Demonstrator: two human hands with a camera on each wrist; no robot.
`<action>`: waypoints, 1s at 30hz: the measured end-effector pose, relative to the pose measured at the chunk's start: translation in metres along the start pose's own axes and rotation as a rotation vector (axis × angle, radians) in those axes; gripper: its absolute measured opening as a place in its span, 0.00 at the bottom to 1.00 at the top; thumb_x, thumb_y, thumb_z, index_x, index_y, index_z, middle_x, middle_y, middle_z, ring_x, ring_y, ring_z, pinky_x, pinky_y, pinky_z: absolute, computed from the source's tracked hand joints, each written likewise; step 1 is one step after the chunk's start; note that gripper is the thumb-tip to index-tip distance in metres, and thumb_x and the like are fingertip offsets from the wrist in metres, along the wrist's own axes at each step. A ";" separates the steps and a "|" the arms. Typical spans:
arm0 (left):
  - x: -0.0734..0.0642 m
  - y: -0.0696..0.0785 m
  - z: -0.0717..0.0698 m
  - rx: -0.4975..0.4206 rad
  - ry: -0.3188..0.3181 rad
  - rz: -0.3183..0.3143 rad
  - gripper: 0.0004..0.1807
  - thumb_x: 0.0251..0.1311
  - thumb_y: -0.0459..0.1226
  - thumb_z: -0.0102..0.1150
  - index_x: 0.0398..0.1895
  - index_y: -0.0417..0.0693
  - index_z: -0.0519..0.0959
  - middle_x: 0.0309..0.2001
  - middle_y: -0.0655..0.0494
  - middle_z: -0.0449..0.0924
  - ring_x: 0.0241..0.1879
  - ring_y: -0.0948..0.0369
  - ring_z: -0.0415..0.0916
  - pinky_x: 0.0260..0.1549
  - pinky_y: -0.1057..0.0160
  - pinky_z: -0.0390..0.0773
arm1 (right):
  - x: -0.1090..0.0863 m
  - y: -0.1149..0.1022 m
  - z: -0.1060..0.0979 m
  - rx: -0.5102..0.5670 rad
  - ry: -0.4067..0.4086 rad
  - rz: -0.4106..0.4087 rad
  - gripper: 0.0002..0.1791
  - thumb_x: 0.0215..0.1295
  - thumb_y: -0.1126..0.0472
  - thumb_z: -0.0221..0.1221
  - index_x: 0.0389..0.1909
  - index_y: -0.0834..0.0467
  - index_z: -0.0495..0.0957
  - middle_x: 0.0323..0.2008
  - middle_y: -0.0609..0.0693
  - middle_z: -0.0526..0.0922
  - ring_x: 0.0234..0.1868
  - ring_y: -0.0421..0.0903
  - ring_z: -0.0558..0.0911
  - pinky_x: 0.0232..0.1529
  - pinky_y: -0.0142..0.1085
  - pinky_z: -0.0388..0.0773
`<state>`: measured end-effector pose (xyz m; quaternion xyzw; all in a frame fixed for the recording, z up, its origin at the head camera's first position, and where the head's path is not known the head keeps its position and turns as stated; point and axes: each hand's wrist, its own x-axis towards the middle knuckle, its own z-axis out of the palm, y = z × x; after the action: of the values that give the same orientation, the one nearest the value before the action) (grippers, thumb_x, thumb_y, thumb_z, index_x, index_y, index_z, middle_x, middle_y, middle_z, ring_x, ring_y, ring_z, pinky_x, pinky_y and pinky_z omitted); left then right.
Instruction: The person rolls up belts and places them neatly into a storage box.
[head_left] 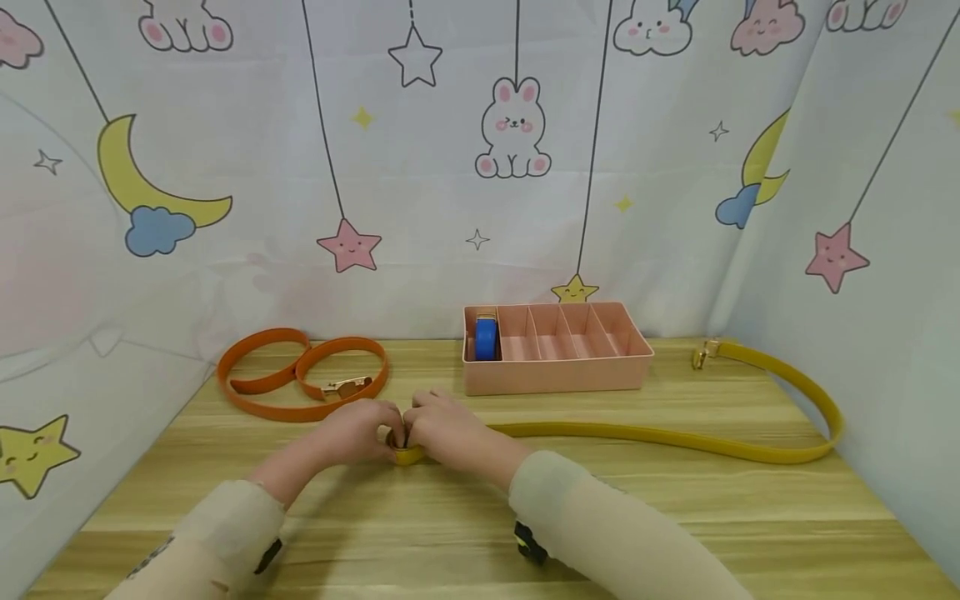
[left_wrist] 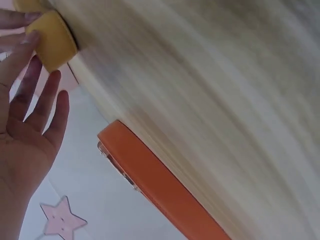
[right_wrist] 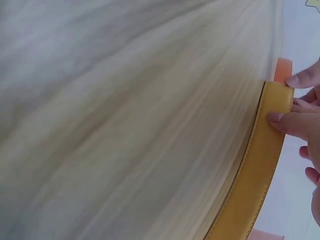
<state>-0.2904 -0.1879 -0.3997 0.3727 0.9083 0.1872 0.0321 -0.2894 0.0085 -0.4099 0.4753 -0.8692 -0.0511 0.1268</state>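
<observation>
A yellow belt [head_left: 637,433] stands on its edge along the wooden table, bent into a small loop at its near left end. My left hand [head_left: 360,429] pinches that looped end between thumb and fingertips. In the left wrist view the yellow loop [left_wrist: 54,42] shows at the fingertips, the other fingers spread apart. Right beside it, my right hand [head_left: 453,429] pinches the same belt. The right wrist view has its thumb and finger on the stitched yellow strap [right_wrist: 260,165]. Over at the far right, the belt curves back to its gold buckle [head_left: 701,357].
An orange belt [head_left: 281,412] lies in loose loops behind my left hand. At the back stands a pink divided box [head_left: 555,377] with a rolled blue belt [head_left: 486,337] in its leftmost compartment. Cartoon-printed white cloth [head_left: 435,183] encloses the table's back and sides.
</observation>
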 end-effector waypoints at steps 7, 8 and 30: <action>0.001 -0.005 -0.010 -0.148 0.101 -0.428 0.10 0.63 0.42 0.64 0.40 0.46 0.85 0.40 0.55 0.83 0.40 0.52 0.78 0.52 0.43 0.70 | 0.008 -0.007 -0.002 0.010 -0.091 0.121 0.03 0.61 0.51 0.66 0.33 0.39 0.89 0.33 0.36 0.80 0.34 0.40 0.67 0.38 0.33 0.60; 0.002 -0.003 -0.010 -0.133 0.089 -0.474 0.13 0.63 0.44 0.63 0.40 0.44 0.86 0.40 0.53 0.84 0.39 0.53 0.79 0.51 0.44 0.71 | 0.009 -0.008 -0.002 0.016 -0.095 0.147 0.03 0.61 0.51 0.67 0.32 0.38 0.89 0.33 0.36 0.80 0.34 0.40 0.66 0.38 0.33 0.60; 0.033 0.007 0.006 -0.172 -0.003 -0.473 0.10 0.56 0.25 0.58 0.31 0.43 0.88 0.29 0.54 0.82 0.26 0.59 0.67 0.26 0.64 0.66 | -0.012 0.006 0.007 -0.141 0.057 0.047 0.13 0.53 0.36 0.66 0.37 0.35 0.87 0.34 0.39 0.73 0.38 0.41 0.67 0.43 0.36 0.58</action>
<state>-0.3081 -0.1591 -0.3997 0.1462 0.9509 0.2504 0.1082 -0.2904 0.0213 -0.4174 0.4460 -0.8703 -0.0954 0.1859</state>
